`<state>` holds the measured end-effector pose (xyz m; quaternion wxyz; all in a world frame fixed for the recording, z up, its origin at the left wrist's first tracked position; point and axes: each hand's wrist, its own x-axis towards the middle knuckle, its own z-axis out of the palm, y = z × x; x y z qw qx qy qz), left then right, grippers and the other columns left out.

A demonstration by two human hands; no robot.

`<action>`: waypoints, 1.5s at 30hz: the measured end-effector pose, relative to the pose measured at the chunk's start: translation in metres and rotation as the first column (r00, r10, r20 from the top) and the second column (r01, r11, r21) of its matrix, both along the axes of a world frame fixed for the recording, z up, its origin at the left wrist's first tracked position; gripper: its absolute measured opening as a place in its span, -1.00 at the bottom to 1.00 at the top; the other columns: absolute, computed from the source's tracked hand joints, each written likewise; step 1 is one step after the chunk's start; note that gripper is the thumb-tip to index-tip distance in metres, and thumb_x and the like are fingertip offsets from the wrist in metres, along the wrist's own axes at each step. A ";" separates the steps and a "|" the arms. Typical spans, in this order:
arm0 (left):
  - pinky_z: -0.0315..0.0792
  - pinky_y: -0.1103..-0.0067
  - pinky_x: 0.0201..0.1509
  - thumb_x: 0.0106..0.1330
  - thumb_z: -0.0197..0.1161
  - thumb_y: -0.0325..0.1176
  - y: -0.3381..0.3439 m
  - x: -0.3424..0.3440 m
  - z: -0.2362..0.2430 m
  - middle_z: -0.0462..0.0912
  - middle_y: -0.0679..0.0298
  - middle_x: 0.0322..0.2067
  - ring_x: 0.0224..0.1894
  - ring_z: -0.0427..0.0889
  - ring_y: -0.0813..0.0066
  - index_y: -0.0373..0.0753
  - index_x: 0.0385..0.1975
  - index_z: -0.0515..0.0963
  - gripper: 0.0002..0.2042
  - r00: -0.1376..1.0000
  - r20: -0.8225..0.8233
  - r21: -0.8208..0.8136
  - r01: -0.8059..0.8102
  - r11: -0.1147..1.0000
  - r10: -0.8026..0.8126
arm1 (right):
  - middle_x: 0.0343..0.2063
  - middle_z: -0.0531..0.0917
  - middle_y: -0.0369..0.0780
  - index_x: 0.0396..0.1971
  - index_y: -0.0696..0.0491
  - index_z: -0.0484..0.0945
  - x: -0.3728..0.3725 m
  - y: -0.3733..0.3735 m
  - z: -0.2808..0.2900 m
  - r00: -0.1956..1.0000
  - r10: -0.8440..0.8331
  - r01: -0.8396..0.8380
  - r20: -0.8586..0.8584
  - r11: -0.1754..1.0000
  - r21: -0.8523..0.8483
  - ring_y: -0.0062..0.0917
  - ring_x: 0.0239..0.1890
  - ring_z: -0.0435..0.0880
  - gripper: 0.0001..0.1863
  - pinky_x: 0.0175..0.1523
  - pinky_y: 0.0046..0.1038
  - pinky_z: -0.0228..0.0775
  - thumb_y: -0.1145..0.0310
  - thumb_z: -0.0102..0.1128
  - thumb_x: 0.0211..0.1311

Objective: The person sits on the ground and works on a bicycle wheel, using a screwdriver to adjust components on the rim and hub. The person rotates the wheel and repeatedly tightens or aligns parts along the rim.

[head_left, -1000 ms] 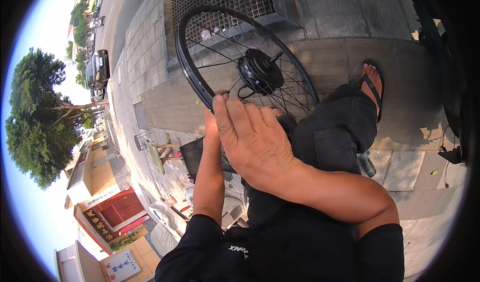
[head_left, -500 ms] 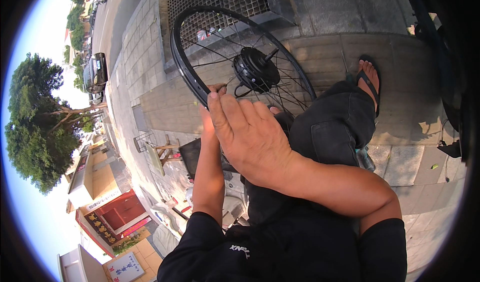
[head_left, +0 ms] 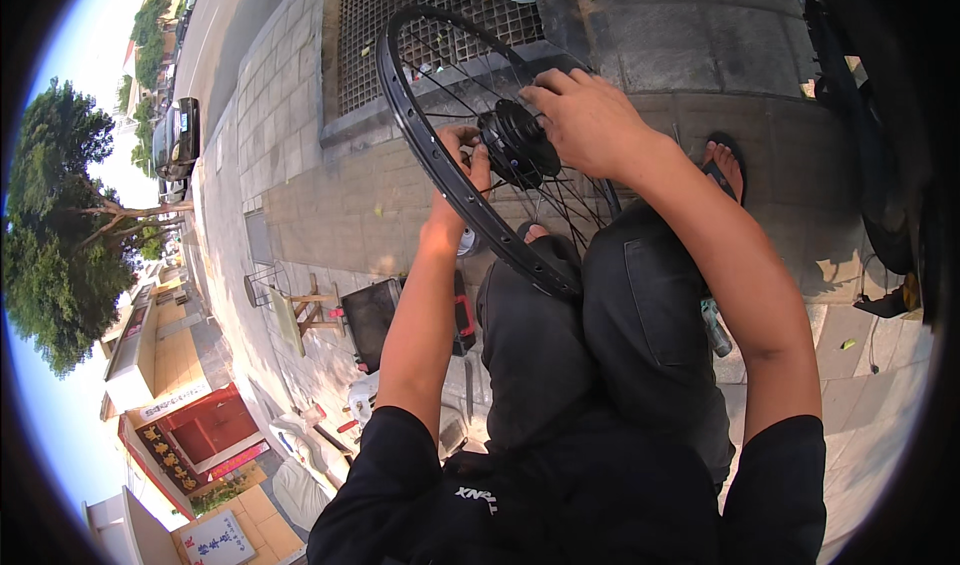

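A black bicycle wheel rim (head_left: 425,150) stands tilted before me, its lower edge against my thighs. Black spokes (head_left: 572,208) run to a black hub motor (head_left: 517,145) at its middle. My left hand (head_left: 462,163) reaches inside the rim to the hub's left side, its fingers pinched together close to the spokes; what they pinch is too small to make out. From the right, my right hand (head_left: 590,115) has its fingers curled on the hub's right end, hiding the axle there.
A metal grating (head_left: 365,55) lies beyond the wheel. To the left are an open black case (head_left: 372,320), a small wooden stool (head_left: 312,310) and scattered tools. A bottle (head_left: 716,330) lies by my right leg. A dark parked vehicle (head_left: 178,137) stands by the road.
My right hand has moved from the near left of the rim up to the hub's right end. My left hand has gone inside the rim, beside the hub. The wheel has turned and shifted right.
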<state>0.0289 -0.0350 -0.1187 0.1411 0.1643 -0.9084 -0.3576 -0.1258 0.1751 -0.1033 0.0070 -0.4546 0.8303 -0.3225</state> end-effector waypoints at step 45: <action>0.55 0.37 -0.25 0.38 0.44 -0.13 0.021 0.012 0.020 0.68 0.22 -0.39 -0.26 0.73 0.33 -0.30 -0.18 0.69 -0.68 0.973 0.145 -0.235 0.209 0.949 -0.179 | -0.35 0.71 -0.15 -0.22 0.20 0.71 0.000 0.054 0.064 0.946 0.116 0.014 0.303 0.918 -0.397 -0.34 -0.34 0.76 -0.82 -0.22 -0.36 0.57 0.39 0.38 0.34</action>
